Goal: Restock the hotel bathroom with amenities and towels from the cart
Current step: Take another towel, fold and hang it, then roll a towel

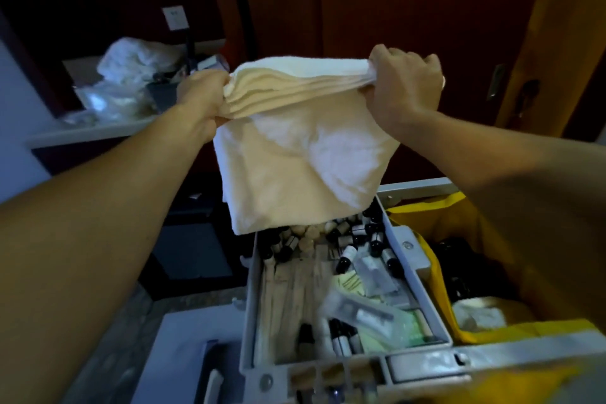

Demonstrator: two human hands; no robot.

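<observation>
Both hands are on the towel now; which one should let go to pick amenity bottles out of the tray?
Probably the right hand: the small bottles lie in the grey tray below its side, while the left hand keeps gripping the towel.

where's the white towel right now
In the head view the towel hangs mid-frame, held up by its top edge between the left hand and right hand, above the far end of the cart's amenity tray.

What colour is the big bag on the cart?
Yellow. The bag shows best in the head view.
</observation>
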